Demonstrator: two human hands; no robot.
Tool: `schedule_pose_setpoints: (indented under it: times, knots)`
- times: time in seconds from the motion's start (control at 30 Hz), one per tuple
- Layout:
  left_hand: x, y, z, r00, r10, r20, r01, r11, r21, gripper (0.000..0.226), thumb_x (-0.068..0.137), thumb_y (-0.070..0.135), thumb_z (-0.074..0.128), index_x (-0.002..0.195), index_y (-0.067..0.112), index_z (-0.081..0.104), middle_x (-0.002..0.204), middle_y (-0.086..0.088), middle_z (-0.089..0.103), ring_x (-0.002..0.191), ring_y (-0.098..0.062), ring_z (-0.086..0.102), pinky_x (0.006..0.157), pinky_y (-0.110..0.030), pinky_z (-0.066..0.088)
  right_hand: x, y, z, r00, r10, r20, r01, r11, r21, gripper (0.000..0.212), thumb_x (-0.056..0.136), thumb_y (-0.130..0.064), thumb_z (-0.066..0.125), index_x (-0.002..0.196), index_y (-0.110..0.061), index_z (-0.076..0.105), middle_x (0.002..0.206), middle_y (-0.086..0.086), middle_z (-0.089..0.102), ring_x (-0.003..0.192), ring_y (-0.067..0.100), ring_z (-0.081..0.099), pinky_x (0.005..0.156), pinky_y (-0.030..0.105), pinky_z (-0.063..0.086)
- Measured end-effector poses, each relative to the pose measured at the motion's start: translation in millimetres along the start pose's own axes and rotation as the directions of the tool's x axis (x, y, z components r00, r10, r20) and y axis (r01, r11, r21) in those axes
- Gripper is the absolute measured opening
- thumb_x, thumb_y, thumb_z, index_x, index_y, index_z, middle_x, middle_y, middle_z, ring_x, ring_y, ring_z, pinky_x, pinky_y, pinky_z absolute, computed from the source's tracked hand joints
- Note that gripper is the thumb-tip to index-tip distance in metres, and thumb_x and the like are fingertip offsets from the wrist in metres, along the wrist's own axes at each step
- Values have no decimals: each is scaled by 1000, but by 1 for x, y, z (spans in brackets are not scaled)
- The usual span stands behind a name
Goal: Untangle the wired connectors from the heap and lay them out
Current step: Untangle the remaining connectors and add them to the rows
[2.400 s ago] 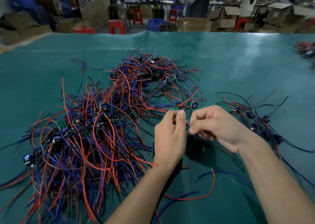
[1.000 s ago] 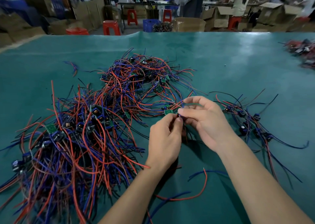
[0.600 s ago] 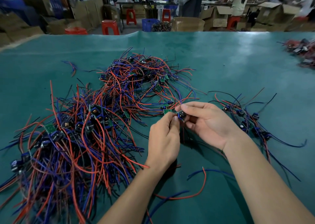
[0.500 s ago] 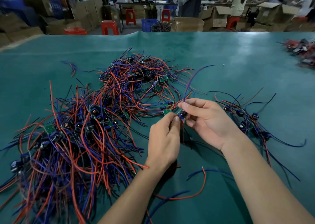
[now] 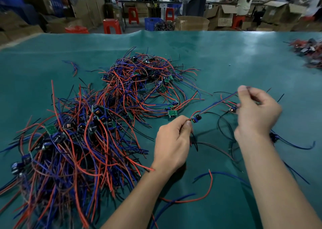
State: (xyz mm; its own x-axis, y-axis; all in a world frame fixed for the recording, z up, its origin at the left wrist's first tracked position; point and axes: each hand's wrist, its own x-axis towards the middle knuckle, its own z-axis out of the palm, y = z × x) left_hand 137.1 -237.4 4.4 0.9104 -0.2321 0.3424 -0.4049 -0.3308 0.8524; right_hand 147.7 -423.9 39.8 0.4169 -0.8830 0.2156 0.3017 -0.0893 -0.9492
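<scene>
A wired connector [image 5: 196, 118] is pinched at its leads by the left hand [image 5: 171, 144]; its blue and red wires are drawn taut to the closed right hand [image 5: 256, 112], which is blurred. The heap [image 5: 87, 129] lies left on the green bench [image 5: 226, 57]. Laid-out connectors [image 5: 274, 138] are partly hidden behind the right wrist. No writing is legible.

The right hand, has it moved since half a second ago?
Yes. The right hand swung right, away from the big heap, over the small laid-out cluster.
</scene>
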Motion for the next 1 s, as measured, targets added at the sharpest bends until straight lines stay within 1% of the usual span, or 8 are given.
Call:
schedule_pose_setpoints:
  times: [0.1,0.2,0.3,0.37,0.57,0.73,0.9,1.0]
  knots:
    - [1,-1,0,996,-37,-78,31,997,-75,25,100,28,44,80,13,50,55,3,42,56,-23,37,55,-41,34,6,-1,-3,988,124,-93,-122,992,27,16,92,-21,71,77,-23,66,76,-1,64,62,19,52,55,31,41]
    - [1,0,1,990,-63,-124,45,989,-144,28,99,32,39,82,12,48,59,-12,43,60,-38,39,55,-50,37,-12,-5,6,932,301,199,-279,951,-133,19,93,-21,69,74,-17,68,70,-3,67,47,11,48,41,21,30]
    - [1,0,0,987,-58,-149,35,988,-150,29,100,33,38,83,12,48,62,-14,50,62,-40,43,57,-51,41,-41,-9,17,615,335,714,-205,942,-265,14,90,-28,74,84,-16,78,76,-3,73,57,8,57,44,20,33]
    - [1,0,-1,988,-53,-146,32,990,-138,29,100,33,38,82,13,48,61,-9,52,63,-40,45,58,-50,42,-49,-7,18,502,287,816,-175,958,-229,10,86,-23,76,93,-17,79,79,-3,73,64,7,60,47,21,35]
    - [2,0,0,995,-26,-97,23,999,-35,25,103,20,47,82,9,54,62,-11,59,62,-39,51,61,-52,46,-41,-4,17,668,32,743,41,996,-79,14,80,-13,83,83,-24,75,78,-10,74,68,0,62,54,13,42]
    - [1,3,1,1000,10,-16,-10,1000,7,25,98,34,42,83,18,54,62,-4,62,64,-32,58,64,-45,50,-18,-18,9,873,-267,408,297,955,-12,7,80,-35,76,85,-37,71,80,-19,72,71,2,62,67,30,48]
    - [1,0,0,1000,7,-23,-7,1000,-15,26,99,31,42,82,15,52,60,-7,60,63,-33,56,63,-46,49,-21,-71,18,879,-421,223,414,907,79,2,86,-36,74,84,-37,74,81,-10,73,68,12,59,61,41,48]
    - [1,-1,1,998,-13,-59,12,1000,-16,25,100,28,44,81,16,54,60,-6,61,61,-28,55,62,-45,48,-40,-117,43,795,-496,350,466,868,171,10,83,-34,75,75,-39,78,77,-7,75,63,7,59,61,33,47]
